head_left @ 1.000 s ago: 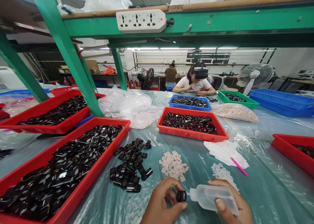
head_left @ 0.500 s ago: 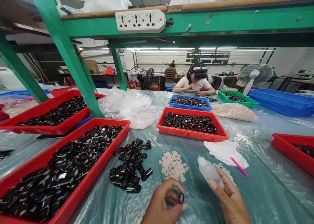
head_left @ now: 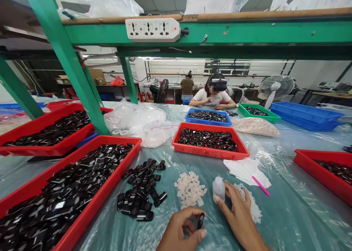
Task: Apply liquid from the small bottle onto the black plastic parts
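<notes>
My left hand (head_left: 181, 231) pinches a small black piece (head_left: 201, 220) between thumb and fingers at the bottom edge. My right hand (head_left: 239, 216) reaches forward and its thumb and fingers grip a small translucent squeeze bottle (head_left: 219, 188) that stands upright on the plastic-covered table (head_left: 288, 214). A heap of small white pieces (head_left: 189, 189) lies just left of the bottle. A loose pile of black pieces (head_left: 143, 192) lies further left. More white pieces (head_left: 254, 207) lie beside my right hand.
A long red tray (head_left: 110, 183) full of black pieces runs along the left. Another red tray (head_left: 209, 141) sits ahead, with white tissue and a pink stick (head_left: 260, 185) near it. A red tray (head_left: 324, 170) is at right. A person works across the table (head_left: 211, 95).
My right hand swung the bottle up from lying sideways and set it upright on the table ahead. My left hand kept the black piece and turned it edge-on. The view tilted down slightly.
</notes>
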`<state>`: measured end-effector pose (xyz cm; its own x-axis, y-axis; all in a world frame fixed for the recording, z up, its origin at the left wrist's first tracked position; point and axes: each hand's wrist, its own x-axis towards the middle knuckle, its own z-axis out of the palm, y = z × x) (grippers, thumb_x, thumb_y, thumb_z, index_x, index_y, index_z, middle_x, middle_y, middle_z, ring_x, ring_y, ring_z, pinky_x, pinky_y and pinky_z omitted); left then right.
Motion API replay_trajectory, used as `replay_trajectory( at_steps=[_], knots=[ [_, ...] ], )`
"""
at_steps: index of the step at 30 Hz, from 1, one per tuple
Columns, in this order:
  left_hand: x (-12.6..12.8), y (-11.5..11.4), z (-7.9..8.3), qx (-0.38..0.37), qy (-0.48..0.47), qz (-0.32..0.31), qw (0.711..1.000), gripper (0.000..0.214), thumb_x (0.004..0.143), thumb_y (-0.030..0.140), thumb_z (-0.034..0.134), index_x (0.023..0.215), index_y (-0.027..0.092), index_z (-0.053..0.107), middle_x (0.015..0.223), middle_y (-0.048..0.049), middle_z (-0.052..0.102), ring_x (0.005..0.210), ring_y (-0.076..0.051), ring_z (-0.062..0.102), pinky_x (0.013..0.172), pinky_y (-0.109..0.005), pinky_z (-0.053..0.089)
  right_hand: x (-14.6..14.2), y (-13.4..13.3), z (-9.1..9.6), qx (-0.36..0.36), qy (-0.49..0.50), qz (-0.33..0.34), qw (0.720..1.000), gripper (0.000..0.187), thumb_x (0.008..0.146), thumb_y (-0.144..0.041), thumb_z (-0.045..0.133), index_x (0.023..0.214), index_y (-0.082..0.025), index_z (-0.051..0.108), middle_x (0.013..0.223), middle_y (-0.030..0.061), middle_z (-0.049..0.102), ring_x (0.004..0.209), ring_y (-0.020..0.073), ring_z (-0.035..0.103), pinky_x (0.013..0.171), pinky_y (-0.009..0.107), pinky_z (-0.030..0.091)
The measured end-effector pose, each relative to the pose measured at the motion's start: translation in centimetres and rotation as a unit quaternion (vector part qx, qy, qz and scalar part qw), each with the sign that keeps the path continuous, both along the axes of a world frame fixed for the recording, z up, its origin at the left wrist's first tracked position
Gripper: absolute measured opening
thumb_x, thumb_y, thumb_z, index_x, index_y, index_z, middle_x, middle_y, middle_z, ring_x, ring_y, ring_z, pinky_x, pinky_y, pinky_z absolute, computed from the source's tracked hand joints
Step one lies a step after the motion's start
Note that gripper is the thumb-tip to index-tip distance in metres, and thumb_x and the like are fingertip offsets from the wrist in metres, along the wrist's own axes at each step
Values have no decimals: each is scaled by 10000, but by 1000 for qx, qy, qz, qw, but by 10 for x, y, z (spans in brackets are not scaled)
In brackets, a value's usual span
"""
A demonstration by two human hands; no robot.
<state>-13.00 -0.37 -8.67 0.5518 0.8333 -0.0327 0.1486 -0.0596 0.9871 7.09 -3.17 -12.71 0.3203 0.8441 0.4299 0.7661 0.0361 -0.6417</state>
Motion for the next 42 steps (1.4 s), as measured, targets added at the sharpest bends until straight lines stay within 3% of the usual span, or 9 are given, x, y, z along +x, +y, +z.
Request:
replay_trajectory(
  at_steps=[3,8,12,15,24,29,34,39,42],
  knots=[
    [0,2,-6,-8,-7,-12,1000,297,709,242,632,987,138,655,860,-66,653,644,-144,566,645,-267,425,3,-2,5,5,-27,-12,1000,412,802,-466,548,1160,-265,514,1186,68,608,1144,293,511,1045,615,83],
    [0,4,-11,-9,-3,-9,1000,310,714,271,641,994,138,657,849,-70,648,630,-145,564,634,-272,421,33,-6,28,25,-61,-121,991,467,835,-556,400,1125,-226,560,1123,61,645,1049,250,557,882,419,433],
    [0,5,-17,-9,-5,-20,1000,316,712,271,635,1001,144,659,856,-75,652,618,-140,557,622,-271,425,78,-9,35,-33,-91,-224,970,548,785,-557,346,994,-167,669,1035,135,669,955,369,557,790,529,422],
    [0,6,-23,-11,1,-17,1000,334,705,272,631,1007,133,649,866,-89,649,613,-148,560,620,-286,437,104,-13,28,-96,-102,-253,957,541,721,-514,375,924,-144,712,978,171,683,937,437,550,743,576,407],
    [1,5,-19,-20,14,-6,1000,338,678,276,638,983,130,653,834,-79,651,620,-155,553,619,-284,429,119,-11,20,-147,-50,-246,957,433,690,-498,411,771,-185,699,858,153,703,852,383,599,727,472,435],
    [2,1,-11,-34,8,9,999,317,664,256,648,960,146,673,853,-69,657,668,-165,557,643,-276,421,116,-16,29,-100,59,-301,947,420,652,-552,471,780,-207,675,705,121,684,703,364,609,590,439,421],
    [2,-1,-9,-47,0,8,999,303,666,238,652,958,161,678,840,-57,671,664,-159,544,644,-272,413,108,-14,35,33,234,-288,928,497,607,-569,549,871,-157,633,726,92,677,718,286,639,676,398,472],
    [-1,-2,-11,-37,-9,11,999,322,671,227,657,986,161,671,886,-71,668,719,-173,571,678,-283,428,92,-11,39,157,383,-246,877,595,570,-515,685,1041,-159,609,643,-7,631,660,185,614,737,345,484],
    [-3,-2,-15,-23,-10,5,1000,329,666,218,661,990,160,673,887,-75,659,751,-182,586,708,-296,437,83,-10,44,216,458,-217,834,492,512,-450,758,915,-193,643,714,-28,627,647,121,580,726,276,490]
  ],
)
